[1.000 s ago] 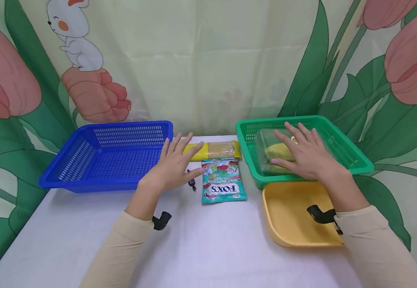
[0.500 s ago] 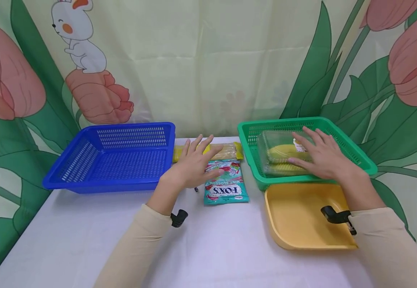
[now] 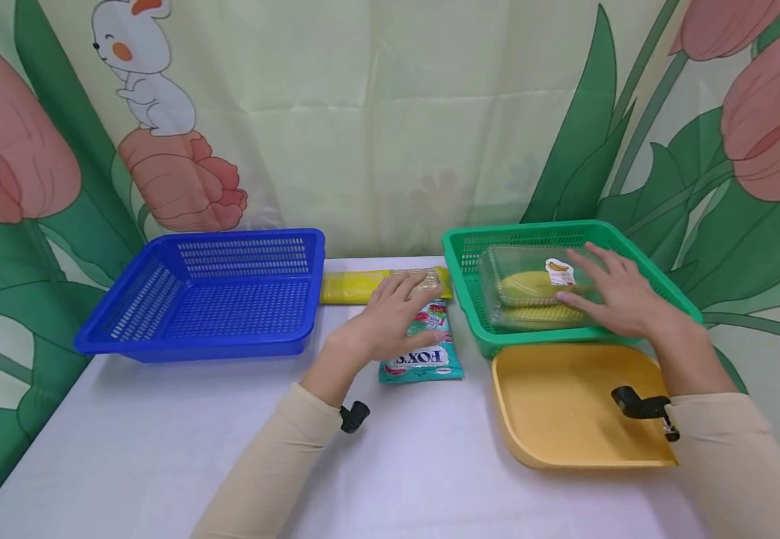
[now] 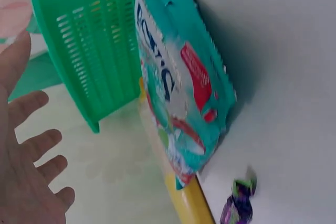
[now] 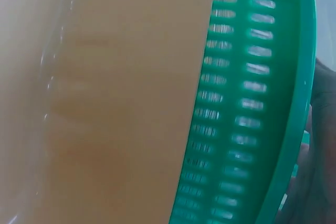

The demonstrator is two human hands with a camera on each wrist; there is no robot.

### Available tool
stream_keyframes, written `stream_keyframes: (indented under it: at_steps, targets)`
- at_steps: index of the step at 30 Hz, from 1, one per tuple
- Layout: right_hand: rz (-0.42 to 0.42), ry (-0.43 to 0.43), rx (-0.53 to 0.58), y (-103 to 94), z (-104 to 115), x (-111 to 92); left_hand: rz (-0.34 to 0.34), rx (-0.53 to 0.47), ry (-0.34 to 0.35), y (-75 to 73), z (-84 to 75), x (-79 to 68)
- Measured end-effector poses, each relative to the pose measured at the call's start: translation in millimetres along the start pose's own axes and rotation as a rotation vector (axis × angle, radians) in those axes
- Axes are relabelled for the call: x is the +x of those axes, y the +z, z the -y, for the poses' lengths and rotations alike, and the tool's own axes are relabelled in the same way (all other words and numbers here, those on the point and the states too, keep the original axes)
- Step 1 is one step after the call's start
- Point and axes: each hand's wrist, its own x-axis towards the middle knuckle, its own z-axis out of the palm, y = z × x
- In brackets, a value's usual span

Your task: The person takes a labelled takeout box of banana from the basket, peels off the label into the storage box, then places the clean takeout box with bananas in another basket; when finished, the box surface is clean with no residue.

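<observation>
My left hand [image 3: 393, 318], fingers spread, is over a teal FOX'S candy bag [image 3: 424, 367] and covers part of it. In the left wrist view that hand [image 4: 31, 156] appears apart from the bag [image 4: 178, 82]. A yellow packet with a clear window [image 3: 349, 288] lies behind the bag. A small purple wrapped candy [image 4: 239, 205] lies near the bag; my left arm hides it in the head view. My right hand [image 3: 626, 303], fingers extended, is over the right end of a clear plastic box of yellow food [image 3: 531, 288]; whether it touches the box I cannot tell.
The clear box sits in a green basket [image 3: 471, 329] at the back right. In front of that stands a shallow orange tray [image 3: 565, 412], partly under my right wrist. A blue basket [image 3: 195, 348] stands at the left on the white-covered table [image 3: 161, 442]. A printed curtain [image 3: 390, 150] hangs behind.
My left hand has moved right, from beside the blue basket to over the candy bag. My right hand has shifted right, uncovering more of the clear box and its label.
</observation>
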Motion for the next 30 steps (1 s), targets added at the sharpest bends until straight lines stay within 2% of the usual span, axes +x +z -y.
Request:
stream_keyframes:
  at_steps: [8, 13, 17, 22, 26, 30]
  targets:
    - [0.031, 0.017, 0.094, -7.5, -12.1, -1.7, 0.008, -0.086, 0.030, 7.7, -15.5, 23.8]
    - [0.040, 0.020, 0.161, -6.5, -18.3, -0.5, 0.019, -0.137, 0.006, 11.7, -21.1, 35.2]
    - [0.034, 0.027, 0.236, -5.1, -23.4, -2.1, 0.008, -0.203, -0.025, 14.6, -20.4, 43.5]
    - [0.099, 0.078, 0.264, -1.9, -27.2, -6.8, 0.007, -0.243, -0.023, 21.5, -19.5, 49.6]
    - [0.138, 0.116, 0.225, -3.7, -27.4, -3.3, -0.019, -0.255, 0.020, 27.5, -16.5, 54.7]
    - [0.162, 0.108, 0.237, -4.3, -28.5, 8.6, -0.047, -0.253, 0.059, 23.3, -6.9, 57.9]
